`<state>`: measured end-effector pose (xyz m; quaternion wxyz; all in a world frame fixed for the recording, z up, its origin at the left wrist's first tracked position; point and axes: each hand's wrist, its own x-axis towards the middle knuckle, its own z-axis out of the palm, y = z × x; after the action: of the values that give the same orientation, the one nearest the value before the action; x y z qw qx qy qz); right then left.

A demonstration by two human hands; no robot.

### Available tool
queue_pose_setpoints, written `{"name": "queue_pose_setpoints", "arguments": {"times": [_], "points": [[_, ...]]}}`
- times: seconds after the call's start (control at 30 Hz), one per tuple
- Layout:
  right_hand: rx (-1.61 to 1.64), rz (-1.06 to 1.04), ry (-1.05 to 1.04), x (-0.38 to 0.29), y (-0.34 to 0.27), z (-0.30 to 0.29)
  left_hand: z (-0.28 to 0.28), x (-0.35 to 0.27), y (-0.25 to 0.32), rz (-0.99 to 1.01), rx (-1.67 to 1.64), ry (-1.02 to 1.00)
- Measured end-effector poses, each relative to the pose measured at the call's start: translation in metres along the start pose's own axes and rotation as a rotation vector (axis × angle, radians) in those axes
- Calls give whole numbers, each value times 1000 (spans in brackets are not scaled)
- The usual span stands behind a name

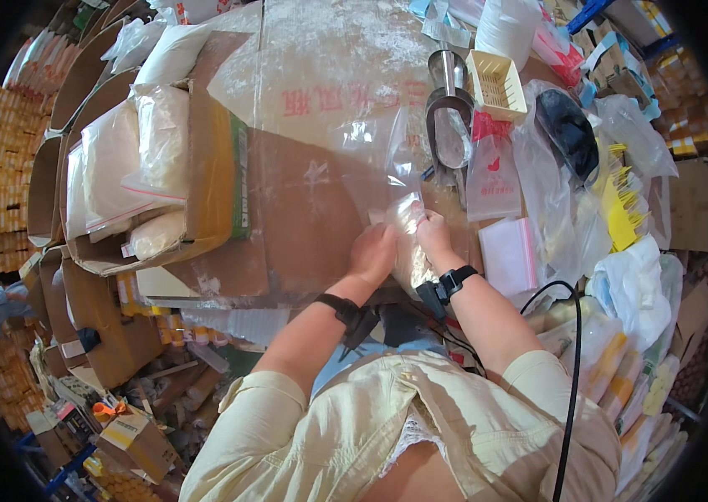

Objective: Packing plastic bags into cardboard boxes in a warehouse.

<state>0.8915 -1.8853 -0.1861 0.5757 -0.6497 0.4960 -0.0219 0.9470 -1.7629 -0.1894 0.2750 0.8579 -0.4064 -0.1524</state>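
My left hand and my right hand both grip a clear plastic bag at the front edge of the cardboard-covered table. The bag's lower part holds pale contents; its clear upper part rises away from me. Beyond my right hand lie two metal scoops, the larger one below the smaller one. A stack of zip bags with a pink edge lies right of my right hand. Filled zip bags stand in an open cardboard box to the left.
A cream plastic basket sits beside the scoops. Printed plastic bags, clear bags and a yellow toothed item crowd the right side. White filled bags lie behind the box. A black cable hangs near my right arm.
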Motion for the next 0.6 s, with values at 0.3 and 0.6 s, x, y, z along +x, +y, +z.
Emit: {"name": "queue_pose_setpoints", "arguments": {"times": [0.3, 0.6], "points": [[-143, -93, 206, 14, 38, -42, 36, 0, -9, -182, -292, 82], [1, 68, -221, 0, 65, -39, 54, -21, -2, -400, -691, 178]]}}
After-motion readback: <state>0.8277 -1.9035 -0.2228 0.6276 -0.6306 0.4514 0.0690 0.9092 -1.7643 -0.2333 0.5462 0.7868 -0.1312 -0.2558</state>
